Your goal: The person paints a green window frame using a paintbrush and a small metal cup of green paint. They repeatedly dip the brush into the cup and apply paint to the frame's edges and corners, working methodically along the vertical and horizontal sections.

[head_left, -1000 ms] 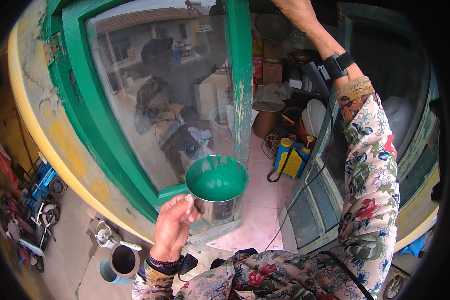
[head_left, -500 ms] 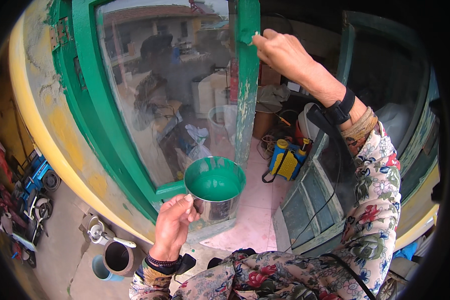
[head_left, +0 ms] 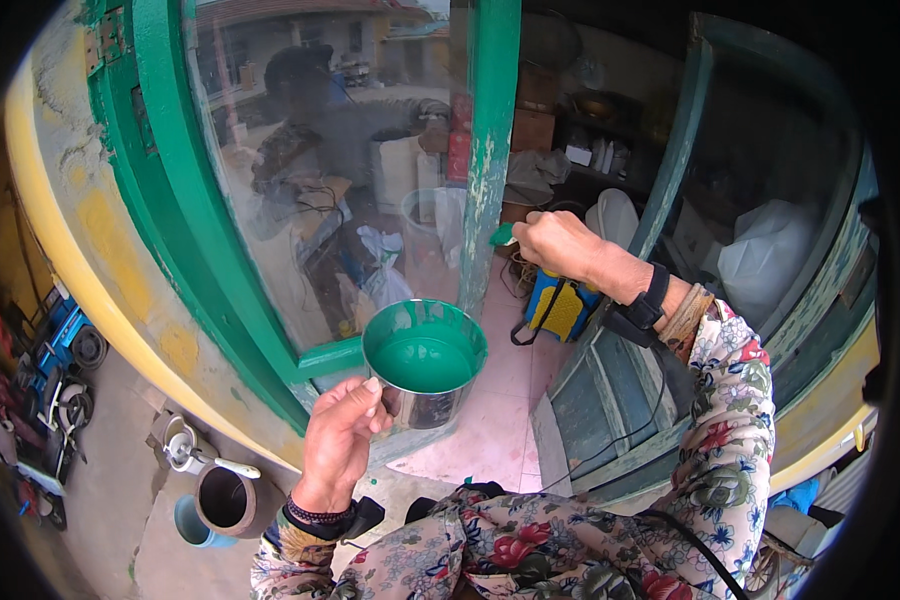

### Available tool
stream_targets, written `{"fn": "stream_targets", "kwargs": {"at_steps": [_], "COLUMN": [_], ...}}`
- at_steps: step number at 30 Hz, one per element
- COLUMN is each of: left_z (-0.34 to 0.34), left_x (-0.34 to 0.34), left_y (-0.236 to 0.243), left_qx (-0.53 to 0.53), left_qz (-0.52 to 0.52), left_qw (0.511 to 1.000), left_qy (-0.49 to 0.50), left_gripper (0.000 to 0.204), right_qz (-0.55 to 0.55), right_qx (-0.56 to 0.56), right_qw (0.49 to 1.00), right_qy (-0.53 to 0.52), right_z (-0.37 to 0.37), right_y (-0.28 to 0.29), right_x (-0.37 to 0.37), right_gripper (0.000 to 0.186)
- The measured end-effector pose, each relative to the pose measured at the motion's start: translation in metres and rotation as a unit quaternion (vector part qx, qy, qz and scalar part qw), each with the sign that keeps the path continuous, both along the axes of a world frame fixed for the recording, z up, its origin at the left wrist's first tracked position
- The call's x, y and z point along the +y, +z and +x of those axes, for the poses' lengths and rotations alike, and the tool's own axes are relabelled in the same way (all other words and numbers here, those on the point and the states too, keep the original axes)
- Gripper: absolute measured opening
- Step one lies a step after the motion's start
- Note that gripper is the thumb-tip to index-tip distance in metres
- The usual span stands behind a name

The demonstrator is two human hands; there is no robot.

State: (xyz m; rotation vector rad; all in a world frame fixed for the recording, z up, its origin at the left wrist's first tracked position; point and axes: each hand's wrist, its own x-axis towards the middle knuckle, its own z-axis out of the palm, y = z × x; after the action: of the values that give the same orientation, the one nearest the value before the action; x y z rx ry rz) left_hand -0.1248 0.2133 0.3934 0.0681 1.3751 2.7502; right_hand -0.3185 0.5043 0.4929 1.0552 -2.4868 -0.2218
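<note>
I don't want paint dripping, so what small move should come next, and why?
Probably bring the green-coated paintbrush in your right hand over the round, shiny metal cup of green paint in your left hand: the paintbrush looks wet and appears outside the cup's opening.

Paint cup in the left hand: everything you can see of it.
The paint cup is round, shiny silver and metal-looking, with an open top facing the camera. Green paint fills it partway; more streaks its inner wall up to the rim. It sits roughly upright, held up in the air, overlapping the pink floor in view. The left hand grips its left side, hiding any handle.
</note>
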Motion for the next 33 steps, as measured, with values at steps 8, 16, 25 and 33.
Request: {"fn": "stream_targets", "kwargs": {"at_steps": [8,16,25,33], "left_z": [0.003,0.008,0.007,0.012], "left_x": [0.005,0.016,0.022,0.022], "left_y": [-0.001,0.005,-0.024,-0.040], "left_qx": [0.006,0.022,0.006,0.002], "left_qz": [-0.031,-0.047,-0.037,-0.013], "left_qw": [0.999,0.998,0.997,0.994], "left_qy": [0.004,0.040,0.074,0.104], "left_gripper": [0.028,0.029,0.028,0.027], "right_qz": [-0.368,-0.366,-0.263,-0.566], "right_qx": [0.198,0.222,0.043,0.162], "right_qw": [0.908,0.901,0.962,0.808], "right_qy": [0.025,0.068,0.055,-0.002], "right_z": [-0.036,-0.037,0.001,0.005], "right_y": [0.133,0.011,-0.071,-0.018], "right_x": [0.033,0.022,0.028,0.016], "right_gripper": [0.022,0.012,0.012,0.014]}}
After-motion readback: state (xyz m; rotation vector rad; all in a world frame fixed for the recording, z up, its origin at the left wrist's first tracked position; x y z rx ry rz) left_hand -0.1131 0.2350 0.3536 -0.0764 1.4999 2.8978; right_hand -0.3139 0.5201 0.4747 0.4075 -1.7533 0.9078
